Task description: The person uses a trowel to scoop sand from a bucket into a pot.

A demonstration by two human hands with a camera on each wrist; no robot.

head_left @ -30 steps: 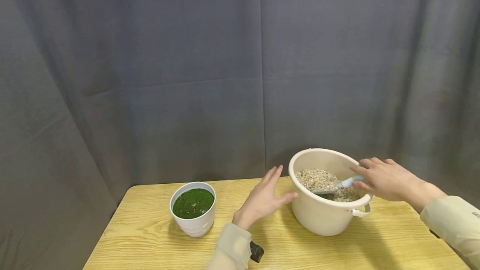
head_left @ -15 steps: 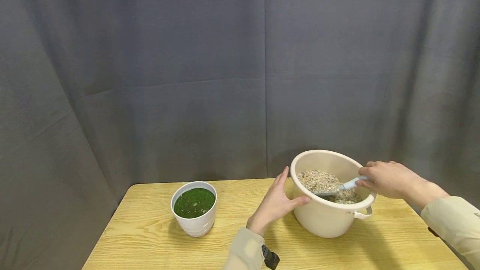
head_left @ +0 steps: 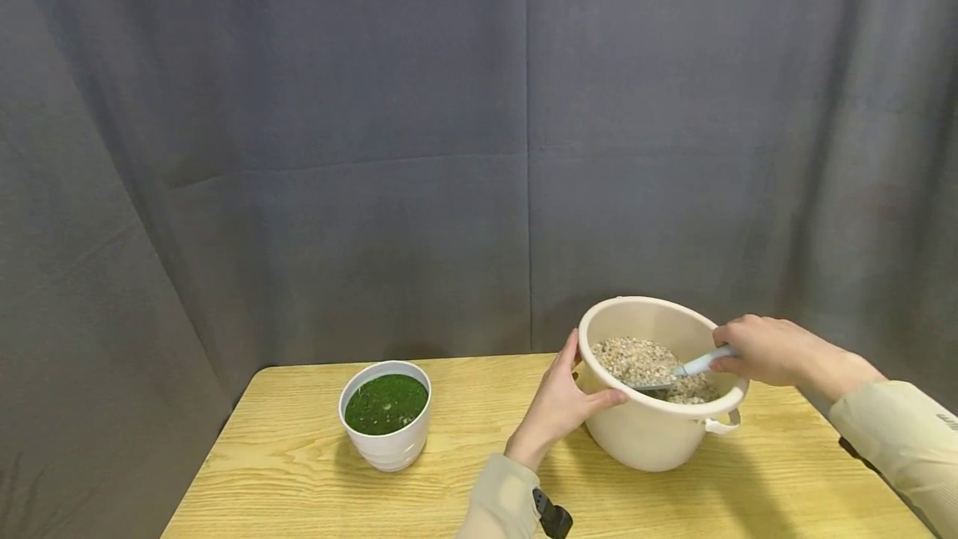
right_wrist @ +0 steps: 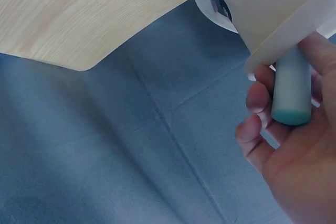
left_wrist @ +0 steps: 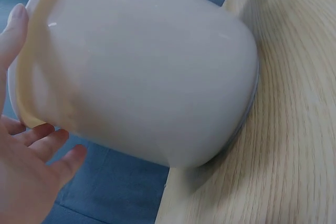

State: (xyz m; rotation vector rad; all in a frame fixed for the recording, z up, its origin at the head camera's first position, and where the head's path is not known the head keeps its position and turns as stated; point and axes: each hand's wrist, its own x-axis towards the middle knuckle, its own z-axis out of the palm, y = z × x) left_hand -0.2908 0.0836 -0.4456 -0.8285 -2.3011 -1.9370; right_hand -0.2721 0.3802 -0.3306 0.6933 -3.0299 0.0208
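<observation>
A cream bucket (head_left: 647, 443) with a side handle stands on the table's right half, partly filled with coarse tan-grey granules (head_left: 632, 358). My left hand (head_left: 557, 402) holds the bucket's left rim from outside. In the left wrist view its thumb (left_wrist: 16, 32) touches the rim, with the fingers spread below. My right hand (head_left: 786, 349) grips the pale blue handle of a trowel (head_left: 702, 363) at the bucket's right rim. The trowel's blade lies on the granules, its tip partly hidden by the near rim. The right wrist view shows fingers around the handle's teal end (right_wrist: 292, 117).
A white ribbed pot (head_left: 389, 446) stands on the left of the wooden table (head_left: 284, 456). Inside it is a dark green surface (head_left: 386, 403) with a few pale specks. A grey curtain (head_left: 404, 148) hangs behind the table.
My left hand has moved right, from beside the bucket onto its rim. The fingers of my right hand have closed around the trowel handle. The pot and bucket stay in place.
</observation>
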